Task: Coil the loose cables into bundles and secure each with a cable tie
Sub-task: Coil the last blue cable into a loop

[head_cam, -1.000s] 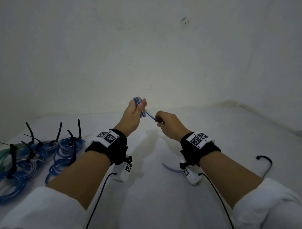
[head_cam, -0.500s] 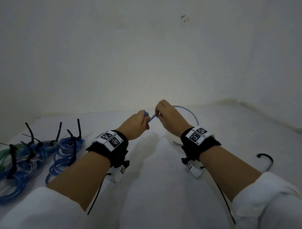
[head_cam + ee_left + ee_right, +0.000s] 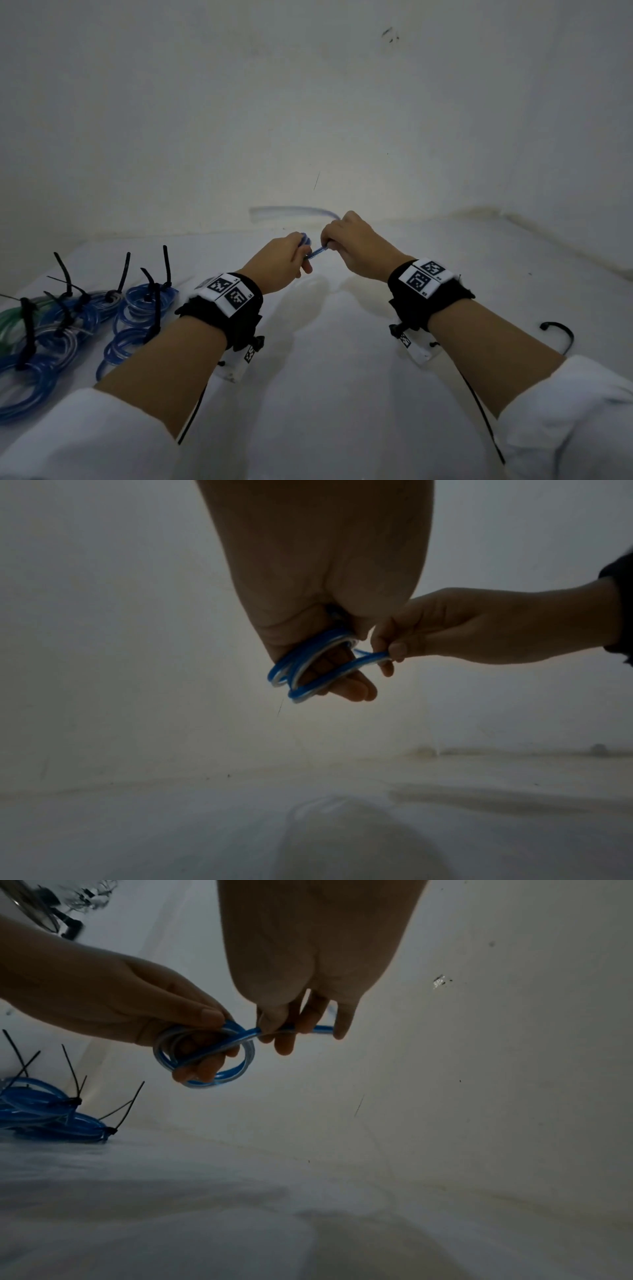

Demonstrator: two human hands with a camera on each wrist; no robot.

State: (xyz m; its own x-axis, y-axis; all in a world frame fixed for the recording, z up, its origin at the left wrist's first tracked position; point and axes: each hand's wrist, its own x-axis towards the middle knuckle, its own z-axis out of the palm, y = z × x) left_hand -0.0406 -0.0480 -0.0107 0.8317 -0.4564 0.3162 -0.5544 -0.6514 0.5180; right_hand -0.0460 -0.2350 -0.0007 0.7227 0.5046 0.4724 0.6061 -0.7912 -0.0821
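My left hand [image 3: 297,255] [image 3: 329,674] [image 3: 202,1053] grips a small coil of translucent blue cable [image 3: 301,666] [image 3: 205,1056] [image 3: 306,240], held up above the white table. Its loops run round my curled fingers. Just to the right, my right hand [image 3: 334,240] [image 3: 294,1031] [image 3: 390,656] pinches the strand that leaves the coil. The loose tail [image 3: 291,210] arcs, blurred, to the left behind both hands. A loose black cable tie [image 3: 561,334] lies on the table to the right of my right forearm.
Several tied bundles of blue and green cable [image 3: 144,308] [image 3: 51,1118] with upright black tie tails lie at the table's left edge. The white table [image 3: 325,394] runs back to a white wall [image 3: 308,102], with another wall on the right.
Both hands have come down and closer together. My right hand swung the loose tail from below the hands up and over, and it now arcs leftward behind them.
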